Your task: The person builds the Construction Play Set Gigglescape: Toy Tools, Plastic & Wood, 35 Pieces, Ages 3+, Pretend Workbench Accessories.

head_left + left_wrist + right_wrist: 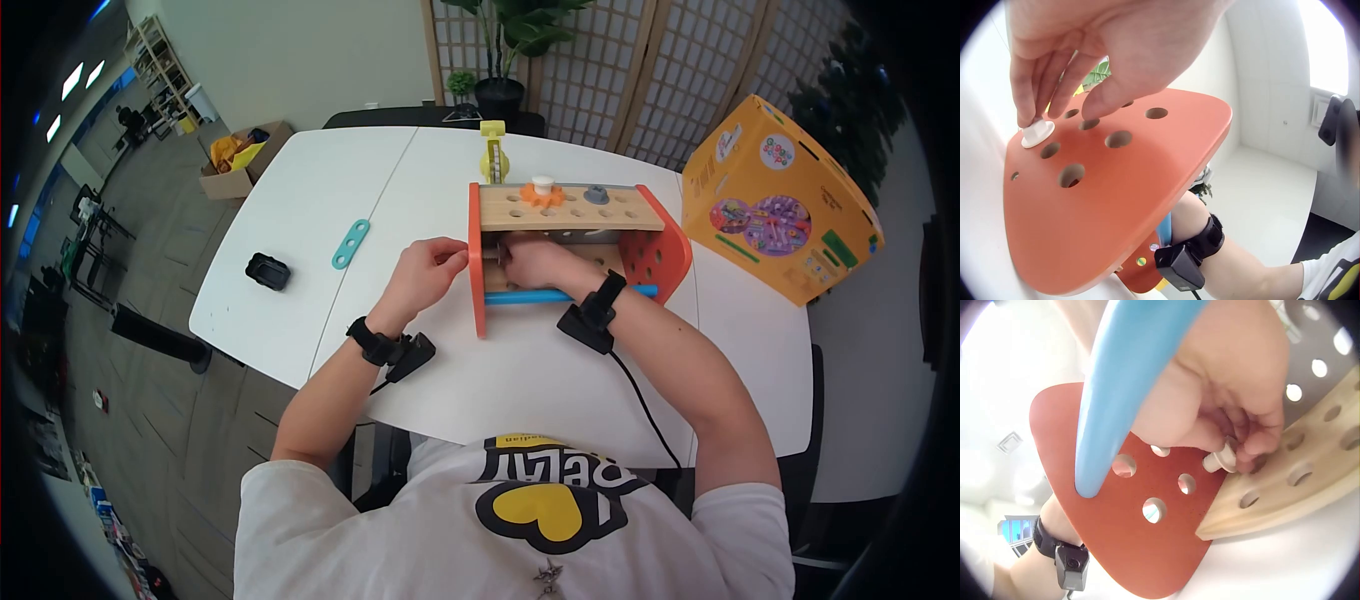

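Note:
An orange side panel [1147, 181] with round holes forms the left end of a toy workbench, which also has a wooden pegboard top [575, 210] and a blue rod [520, 297]. At the panel's outer face, my left hand [425, 280] has its fingertips around the head of a white toy bolt [1036, 134]; its thumb is apart from the bolt. My right hand [540, 262] reaches inside, under the top. There it pinches a white flanged piece [1229, 457] beside the panel's inner face. The fingers partly hide that piece.
An orange gear [545, 197] and a grey nut [596, 194] are on the top. Behind stands a yellow toy [494, 160]. A teal perforated strip [351, 244] and black tray [268, 271] lie to the left; a large yellow box [780, 200] stands right.

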`<act>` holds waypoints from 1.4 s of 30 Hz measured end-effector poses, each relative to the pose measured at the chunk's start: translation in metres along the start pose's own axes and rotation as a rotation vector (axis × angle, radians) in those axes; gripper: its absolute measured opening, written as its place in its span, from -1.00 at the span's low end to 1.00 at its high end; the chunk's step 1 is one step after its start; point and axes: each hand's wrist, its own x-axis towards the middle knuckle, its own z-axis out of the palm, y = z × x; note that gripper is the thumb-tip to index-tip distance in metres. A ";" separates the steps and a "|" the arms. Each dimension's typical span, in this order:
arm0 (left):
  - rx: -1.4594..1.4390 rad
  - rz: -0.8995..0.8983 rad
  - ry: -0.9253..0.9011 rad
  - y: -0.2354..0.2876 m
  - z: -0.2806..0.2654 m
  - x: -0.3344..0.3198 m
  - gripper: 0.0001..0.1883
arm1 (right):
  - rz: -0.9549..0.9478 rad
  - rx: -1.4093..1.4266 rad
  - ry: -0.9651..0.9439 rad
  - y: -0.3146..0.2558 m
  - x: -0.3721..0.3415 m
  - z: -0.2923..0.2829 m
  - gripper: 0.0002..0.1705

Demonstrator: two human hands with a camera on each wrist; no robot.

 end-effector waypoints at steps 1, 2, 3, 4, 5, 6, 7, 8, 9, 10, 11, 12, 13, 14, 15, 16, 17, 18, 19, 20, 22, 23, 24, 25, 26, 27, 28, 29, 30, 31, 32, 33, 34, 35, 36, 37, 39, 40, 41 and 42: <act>-0.001 -0.001 0.001 -0.001 0.000 0.001 -0.67 | -0.007 0.020 0.053 0.000 -0.002 0.000 -0.70; -0.003 -0.002 0.004 -0.002 0.000 0.002 -0.67 | -0.016 0.040 0.105 -0.001 -0.006 0.002 -0.70; -0.007 0.001 0.003 -0.002 0.000 0.002 -0.67 | -0.025 0.059 0.156 -0.002 -0.009 0.002 -0.70; -0.011 0.003 0.002 -0.001 0.000 0.001 -0.67 | -0.054 0.063 0.175 0.004 -0.005 0.006 -0.70; -0.015 0.005 0.000 -0.001 0.000 0.001 -0.67 | -0.083 0.067 0.193 0.010 -0.001 0.010 -0.70; -0.023 0.014 0.001 -0.002 0.000 0.001 -0.68 | -0.113 0.072 0.211 0.015 0.003 0.015 -0.70; -0.030 0.023 0.002 -0.002 0.001 0.001 -0.68 | -0.120 0.090 0.228 0.014 0.001 0.014 -0.71; -0.037 0.032 0.003 -0.002 0.001 0.000 -0.68 | -0.128 0.108 0.245 0.013 -0.001 0.014 -0.72; -0.035 0.029 0.001 -0.002 0.001 0.001 -0.68 | -0.136 0.126 0.262 0.012 -0.002 0.013 -0.73; -0.033 0.026 -0.001 -0.002 0.001 0.001 -0.68 | -0.126 0.118 0.257 0.011 -0.002 0.013 -0.73; -0.031 0.022 -0.003 -0.002 0.002 0.001 -0.68 | -0.115 0.110 0.251 0.010 -0.001 0.012 -0.74; -0.031 0.024 0.000 -0.003 0.002 0.002 -0.68 | -0.104 0.103 0.245 0.009 -0.001 0.011 -0.75; -0.030 0.027 0.002 -0.004 0.002 0.003 -0.68 | -0.068 0.096 0.212 0.008 0.000 0.010 -0.74; -0.029 0.030 0.004 -0.005 0.003 0.003 -0.68 | -0.031 0.090 0.179 0.006 0.000 0.009 -0.74; -0.030 0.026 0.001 -0.005 0.003 0.003 -0.68 | 0.005 0.083 0.147 0.004 0.000 0.008 -0.74; -0.031 0.022 0.000 -0.004 0.003 0.002 -0.68 | 0.026 0.097 0.153 0.003 -0.002 0.006 -0.73; -0.032 0.018 -0.001 -0.003 0.003 0.002 -0.68 | 0.046 0.109 0.159 0.002 -0.004 0.005 -0.73; -0.039 0.019 -0.002 -0.003 0.002 0.003 -0.68 | 0.065 0.121 0.164 0.001 -0.005 0.004 -0.72; -0.045 0.018 -0.002 -0.004 0.002 0.002 -0.68 | 0.069 0.127 0.167 -0.003 -0.010 0.001 -0.72; -0.052 0.017 -0.002 -0.005 0.002 0.002 -0.68 | 0.072 0.133 0.170 -0.007 -0.016 -0.004 -0.72; -0.060 0.024 0.001 -0.006 0.003 0.002 -0.68 | 0.059 0.152 0.188 -0.011 -0.022 -0.007 -0.72; -0.063 0.026 0.001 -0.007 0.003 0.002 -0.68 | 0.045 0.167 0.204 -0.011 -0.023 -0.007 -0.73; -0.054 0.019 0.001 -0.007 0.003 0.002 -0.69 | 0.031 0.182 0.219 -0.011 -0.024 -0.006 -0.73; -0.045 0.012 -0.001 -0.005 0.003 0.002 -0.69 | -0.003 0.171 0.242 -0.008 -0.023 -0.004 -0.74; -0.036 0.005 -0.002 -0.003 0.003 0.002 -0.69 | -0.037 0.161 0.264 -0.005 -0.021 -0.001 -0.74; -0.033 0.009 -0.003 -0.002 0.003 0.002 -0.69 | -0.070 0.150 0.287 -0.002 -0.019 0.001 -0.74; -0.031 0.012 -0.003 -0.001 0.003 0.001 -0.68 | -0.062 0.106 0.241 -0.001 -0.019 0.001 -0.74; -0.030 0.015 -0.003 0.000 0.003 0.001 -0.68 | -0.056 0.062 0.195 0.000 -0.018 -0.001 -0.74; -0.029 0.017 -0.003 -0.001 0.003 0.001 -0.68 | -0.050 0.018 0.149 0.000 -0.017 -0.002 -0.73; -0.028 0.019 -0.003 -0.002 0.003 0.002 -0.67 | -0.024 0.005 0.133 0.000 -0.015 -0.002 -0.73; -0.028 0.021 -0.003 -0.003 0.004 0.002 -0.67 | 0.001 -0.007 0.118 -0.001 -0.013 -0.001 -0.72; -0.026 0.020 -0.004 -0.003 0.004 0.003 -0.67 | 0.026 -0.020 0.103 -0.002 -0.011 0.000 -0.71; -0.024 0.020 -0.005 -0.003 0.004 0.003 -0.67 | 0.031 -0.007 0.117 -0.003 -0.011 0.001 -0.70; -0.021 0.020 -0.007 -0.003 0.004 0.003 -0.67 | 0.035 0.006 0.132 -0.004 -0.012 0.001 -0.68; -0.024 0.024 -0.012 -0.004 0.004 0.003 -0.67 | 0.040 0.019 0.146 -0.005 -0.013 0.001 -0.67; -0.028 0.029 -0.016 -0.006 0.004 0.004 -0.67 | 0.041 0.043 0.174 -0.006 -0.015 0.000 -0.67; -0.041 0.040 -0.015 -0.008 0.004 0.005 -0.67 | 0.040 0.089 0.228 -0.009 -0.020 -0.002 -0.66; -0.051 0.045 -0.011 -0.009 0.004 0.005 -0.67 | 0.003 0.097 0.238 -0.013 -0.024 -0.005 -0.67; -0.060 0.050 -0.007 -0.009 0.004 0.004 -0.67 | -0.034 0.106 0.247 -0.016 -0.031 -0.009 -0.67; -0.060 0.052 -0.008 -0.009 0.004 0.004 -0.67 | -0.070 0.114 0.257 -0.017 -0.034 -0.011 -0.67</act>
